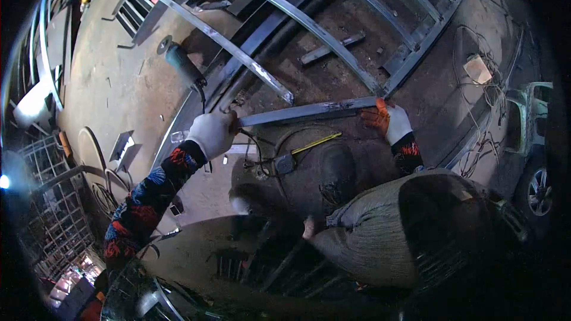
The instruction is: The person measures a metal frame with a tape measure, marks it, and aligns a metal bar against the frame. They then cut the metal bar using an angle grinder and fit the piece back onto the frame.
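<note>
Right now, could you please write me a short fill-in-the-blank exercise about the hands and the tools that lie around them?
1. The left hand and the right hand each wear a ____.
2. Together they hold a metal bar by its two ____.
3. The tape measure on the floor below the bar has a ____ blade.
Missing words: glove; ends; yellow.

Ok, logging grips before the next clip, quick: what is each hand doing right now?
Left hand: closed around one end of the metal bar.
Right hand: gripping the bar's other end.
</note>
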Tool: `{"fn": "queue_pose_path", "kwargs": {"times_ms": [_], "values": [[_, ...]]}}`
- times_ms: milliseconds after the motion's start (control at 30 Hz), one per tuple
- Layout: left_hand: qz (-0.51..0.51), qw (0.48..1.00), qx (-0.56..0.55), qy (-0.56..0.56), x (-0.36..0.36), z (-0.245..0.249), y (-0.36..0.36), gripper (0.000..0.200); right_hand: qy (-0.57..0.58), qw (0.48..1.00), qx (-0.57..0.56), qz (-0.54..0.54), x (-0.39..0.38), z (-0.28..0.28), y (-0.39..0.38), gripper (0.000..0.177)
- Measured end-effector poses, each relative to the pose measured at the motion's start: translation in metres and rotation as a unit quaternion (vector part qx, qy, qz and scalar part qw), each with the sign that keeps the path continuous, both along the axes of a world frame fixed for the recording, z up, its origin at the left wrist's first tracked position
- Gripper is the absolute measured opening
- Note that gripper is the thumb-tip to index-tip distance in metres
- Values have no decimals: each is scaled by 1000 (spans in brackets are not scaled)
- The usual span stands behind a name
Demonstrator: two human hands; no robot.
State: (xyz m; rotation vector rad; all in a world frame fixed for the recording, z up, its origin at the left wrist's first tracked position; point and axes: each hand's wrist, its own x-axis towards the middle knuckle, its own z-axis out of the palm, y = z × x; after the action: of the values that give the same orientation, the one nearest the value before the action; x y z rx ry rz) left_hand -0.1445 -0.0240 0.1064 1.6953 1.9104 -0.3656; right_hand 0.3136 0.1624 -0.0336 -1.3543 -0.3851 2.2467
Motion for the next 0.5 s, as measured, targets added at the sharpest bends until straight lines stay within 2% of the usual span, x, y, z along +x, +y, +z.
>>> {"fn": "queue_pose_path", "kwargs": {"times_ms": [267, 333, 500], "values": [[2, 1000, -5, -1, -1, 5, 2, 21, -6, 997, 68, 38, 9, -20, -3, 40], [4, 1000, -3, -4, -1, 5, 3, 21, -78, 992, 86, 57, -3, 0, -5, 41], [-8, 999, 33, 4, -9, -2, -1, 23, -31, 997, 54, 39, -1, -5, -3, 45]]}}
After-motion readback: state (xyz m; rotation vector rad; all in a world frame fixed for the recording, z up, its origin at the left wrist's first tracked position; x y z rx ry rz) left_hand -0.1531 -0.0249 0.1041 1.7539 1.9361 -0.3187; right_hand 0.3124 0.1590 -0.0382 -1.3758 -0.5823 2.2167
